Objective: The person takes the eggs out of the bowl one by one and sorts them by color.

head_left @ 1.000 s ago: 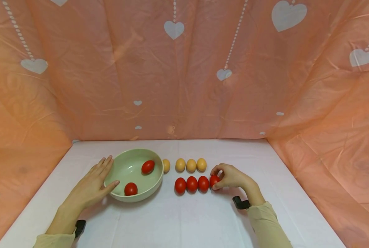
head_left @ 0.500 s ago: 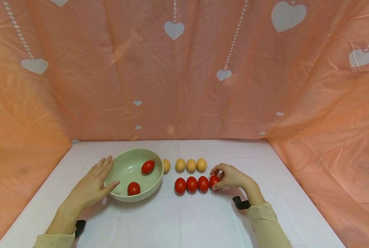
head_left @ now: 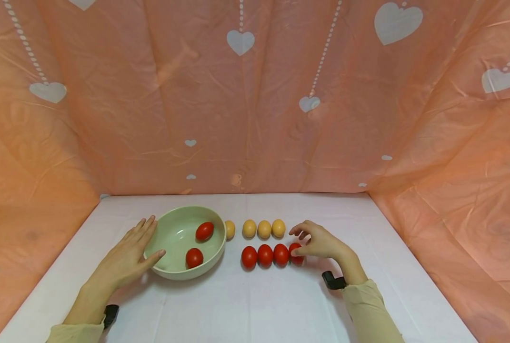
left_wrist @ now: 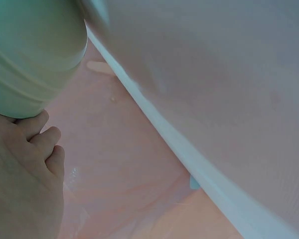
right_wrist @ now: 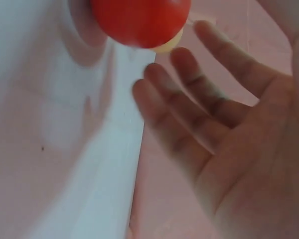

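A pale green bowl (head_left: 182, 274) sits on the left of the table, with two red eggs inside, a rear egg (head_left: 205, 231) and a front egg (head_left: 194, 258). My left hand (head_left: 128, 257) rests against the bowl's left side, fingers straight and thumb over the rim; the left wrist view has its fingers touching the bowl (left_wrist: 30, 64). To the right, several red eggs (head_left: 265, 255) stand in a row. Over the rightmost red egg (head_left: 297, 259), my right hand (head_left: 321, 242) hovers with fingers spread apart, holding nothing. In the right wrist view these fingertips are clear of the red egg (right_wrist: 142, 20).
Behind the red row runs a row of yellow eggs (head_left: 264, 229); the leftmost yellow egg (head_left: 230, 229) is partly hidden by the bowl. A white cloth covers the table (head_left: 220, 309). An orange curtain with hearts (head_left: 255, 143) encloses the back and sides.
My right hand has let go of the rightmost red egg and lifted its fingers slightly. Inside the bowl, the front red egg has rolled to the right. My left hand has stayed still.
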{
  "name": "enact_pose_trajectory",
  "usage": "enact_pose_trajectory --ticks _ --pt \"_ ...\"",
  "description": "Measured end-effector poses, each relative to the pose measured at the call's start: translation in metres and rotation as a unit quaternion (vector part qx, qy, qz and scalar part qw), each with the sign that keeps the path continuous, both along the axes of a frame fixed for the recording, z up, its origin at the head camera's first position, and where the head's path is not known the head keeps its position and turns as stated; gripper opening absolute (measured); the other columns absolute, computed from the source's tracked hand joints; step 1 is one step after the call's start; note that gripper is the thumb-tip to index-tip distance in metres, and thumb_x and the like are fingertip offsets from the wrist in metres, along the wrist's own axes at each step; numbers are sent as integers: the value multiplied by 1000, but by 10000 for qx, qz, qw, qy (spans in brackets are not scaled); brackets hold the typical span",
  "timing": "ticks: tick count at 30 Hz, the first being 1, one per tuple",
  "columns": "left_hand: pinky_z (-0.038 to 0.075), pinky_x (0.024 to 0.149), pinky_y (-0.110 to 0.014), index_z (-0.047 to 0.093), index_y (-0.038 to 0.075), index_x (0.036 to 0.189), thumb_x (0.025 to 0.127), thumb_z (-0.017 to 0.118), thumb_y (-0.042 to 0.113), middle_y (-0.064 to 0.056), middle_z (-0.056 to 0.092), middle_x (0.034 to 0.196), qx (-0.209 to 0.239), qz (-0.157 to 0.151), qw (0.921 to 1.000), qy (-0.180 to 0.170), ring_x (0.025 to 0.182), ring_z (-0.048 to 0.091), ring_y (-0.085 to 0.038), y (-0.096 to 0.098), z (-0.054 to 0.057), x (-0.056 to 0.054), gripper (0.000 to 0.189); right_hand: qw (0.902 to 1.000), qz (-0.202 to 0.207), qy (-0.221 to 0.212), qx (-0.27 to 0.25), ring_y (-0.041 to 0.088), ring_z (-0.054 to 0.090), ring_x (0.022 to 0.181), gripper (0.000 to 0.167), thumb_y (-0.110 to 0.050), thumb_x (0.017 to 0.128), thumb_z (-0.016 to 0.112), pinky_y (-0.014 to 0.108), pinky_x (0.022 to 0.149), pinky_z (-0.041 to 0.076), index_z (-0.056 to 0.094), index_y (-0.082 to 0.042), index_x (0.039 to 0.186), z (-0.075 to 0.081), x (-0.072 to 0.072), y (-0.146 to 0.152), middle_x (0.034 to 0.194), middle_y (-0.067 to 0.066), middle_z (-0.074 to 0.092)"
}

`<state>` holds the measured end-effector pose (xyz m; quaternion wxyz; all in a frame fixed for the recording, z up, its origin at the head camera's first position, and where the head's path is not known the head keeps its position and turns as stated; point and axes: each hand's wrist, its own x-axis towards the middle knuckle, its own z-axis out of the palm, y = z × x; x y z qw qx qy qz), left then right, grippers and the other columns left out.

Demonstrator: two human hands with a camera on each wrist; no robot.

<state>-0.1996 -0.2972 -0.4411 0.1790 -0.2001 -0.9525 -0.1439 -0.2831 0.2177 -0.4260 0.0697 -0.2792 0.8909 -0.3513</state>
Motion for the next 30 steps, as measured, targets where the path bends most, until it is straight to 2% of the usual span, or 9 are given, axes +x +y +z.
enact_pose_trajectory --ticks 6,10,17,25,30 --pt "3 130 -28 36 -11 156 98 69 42 -27 34 163 15 7 10000 18 149 34 -49 0 -1 0 85 9965 -111 686 -463 36 64 107 41 -15 88 79 43 89 62 68 0 124 -1 -1 -11 119 19 64" --pt "2 129 -27 36 -10 156 98 68 43 -27 34 164 8 25 10000 -15 149 33 -49 0 -1 0 85 9911 -200 1118 -692 38 64 108 41 -16 89 81 44 89 61 68 -1 125 2 1 -22 120 19 65" --pt "4 130 -30 34 -10 157 99 67 43 -27 33 164 8 47 10000 -85 149 32 -50 -1 0 1 85 9796 -143 1691 -1073 40 64 106 40 -6 87 83 42 86 61 67 0 124 9 7 -44 121 17 64" --pt "3 130 -29 34 -10 157 99 67 43 -27 33 164 1 55 9999 -96 150 31 -49 -1 0 1 85 9748 136 1884 -1189 37 65 105 40 -6 88 82 44 86 62 67 -1 124 15 10 -70 124 11 62" --pt "4 130 -30 32 -9 158 99 67 43 -27 32 165 -16 64 9999 -104 151 31 -48 -1 0 1 86 9768 324 1741 -1202 35 64 111 39 -7 90 80 43 89 61 66 -2 126 19 12 -89 128 10 61"
